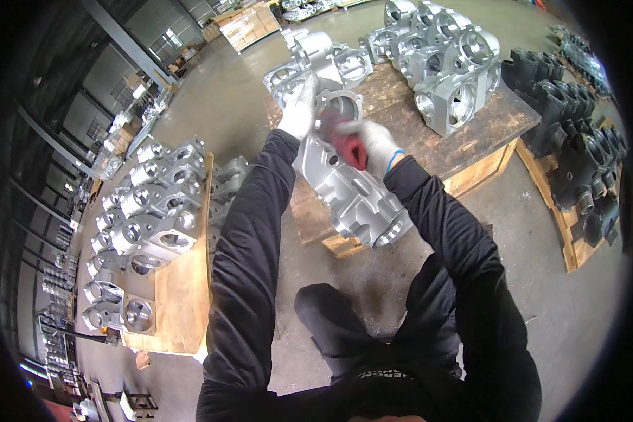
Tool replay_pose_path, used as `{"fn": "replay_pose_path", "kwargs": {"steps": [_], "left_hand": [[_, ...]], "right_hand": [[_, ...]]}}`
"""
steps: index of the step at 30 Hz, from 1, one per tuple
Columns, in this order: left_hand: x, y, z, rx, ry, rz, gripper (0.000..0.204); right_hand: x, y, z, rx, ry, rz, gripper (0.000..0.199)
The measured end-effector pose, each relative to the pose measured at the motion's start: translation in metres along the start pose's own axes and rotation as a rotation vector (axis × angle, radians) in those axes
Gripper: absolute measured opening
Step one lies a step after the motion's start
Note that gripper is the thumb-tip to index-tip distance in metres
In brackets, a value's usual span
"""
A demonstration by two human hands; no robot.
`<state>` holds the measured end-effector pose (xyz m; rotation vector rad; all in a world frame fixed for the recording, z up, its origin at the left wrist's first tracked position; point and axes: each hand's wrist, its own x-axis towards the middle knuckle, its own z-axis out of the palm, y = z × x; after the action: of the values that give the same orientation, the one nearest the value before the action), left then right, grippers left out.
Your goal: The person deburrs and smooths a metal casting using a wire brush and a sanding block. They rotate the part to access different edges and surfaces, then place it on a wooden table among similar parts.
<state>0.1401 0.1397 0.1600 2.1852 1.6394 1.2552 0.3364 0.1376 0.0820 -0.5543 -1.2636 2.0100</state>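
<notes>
Gripping a red pad [356, 153], right hand [377, 145] is over the upper body of a long silver casting [362, 197]; fingers curled round the pad, motion-blurred. Left hand [301, 112] is at the casting's far left side, fingers pointing away, mostly straight; cannot tell whether they clasp metal or only press. Casting lies on the wooden tabletop [409, 132], near end over the front edge. Long axis slants from far left, by a round opening, to near right, toward the knees. Most of its ribbed body lies nearward of the pad; right hand is closer to it than left. Other silver castings [451, 74] stand farther right.
</notes>
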Motion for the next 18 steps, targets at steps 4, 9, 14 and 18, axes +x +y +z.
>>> {"fn": "replay_pose_path", "kwargs": {"steps": [4,9,14,18], "left_hand": [[-0.003,0.006,-0.001,-0.216,0.000,-0.188,0.069],[-0.005,-0.004,0.006,-0.270,0.121,-0.110,0.055],[-0.001,-0.014,0.016,-0.242,0.123,-0.114,0.048],[-0.006,-0.005,0.014,-0.319,0.113,-0.058,0.041]], "right_hand": [[0.023,-0.003,-0.003,0.821,-0.108,-0.146,0.031],[0.021,-0.013,0.044,0.248,0.271,-0.199,0.026],[-0.020,-0.017,0.031,-1.517,0.113,-0.446,0.032],[-0.019,-0.032,0.014,-1.920,0.177,-0.898,0.022]]}}
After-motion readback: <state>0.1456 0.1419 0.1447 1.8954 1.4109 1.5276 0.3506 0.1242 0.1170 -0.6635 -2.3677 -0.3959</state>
